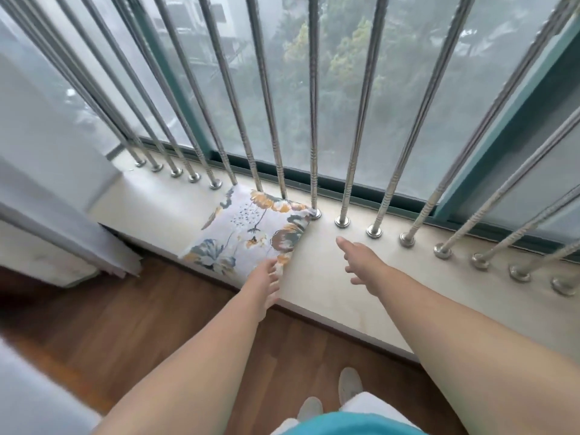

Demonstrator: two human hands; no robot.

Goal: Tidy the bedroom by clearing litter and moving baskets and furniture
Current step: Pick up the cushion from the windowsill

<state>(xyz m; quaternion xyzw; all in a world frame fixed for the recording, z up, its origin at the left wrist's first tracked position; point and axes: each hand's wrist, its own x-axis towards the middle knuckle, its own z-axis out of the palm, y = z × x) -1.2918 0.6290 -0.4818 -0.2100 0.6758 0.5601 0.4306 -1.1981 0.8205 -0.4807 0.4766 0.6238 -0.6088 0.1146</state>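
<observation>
Nearest the camera, shoes (350, 384) on wood floor (125, 324), teal shirt edge at the bottom, both bare forearms stretched forward over the floor toward the sill (329, 277). Left hand (266, 282) is at the near right corner of the cushion (248, 233); fingertips touch or overlap its edge, fingers look fairly straight, blurred, so whether it pinches the fabric or only rests on it I cannot tell. Right hand (361, 262) is just right of that contact point, spread and relaxed, holding nothing, index finger pointing ahead, hovering over bare sill beside the cushion's right edge, apart from it. Likely reason for the pose: one hand on the near corner, the other coming in at the far side, a two-handed lift or straighten of the cushion. The cushion, floral print, lies flat on the sill, skewed, its far edge pushed against the bars (314, 120), touching about three of the bar feet beyond the left hand. Beyond both hands, steel bars rise from round feet along the sill, glass behind them, trees outside. Left of the hands, grey curtain (62, 199) hangs down past the sill end. No litter or basket visible here. Step judged early: cushion not yet lifted.
</observation>
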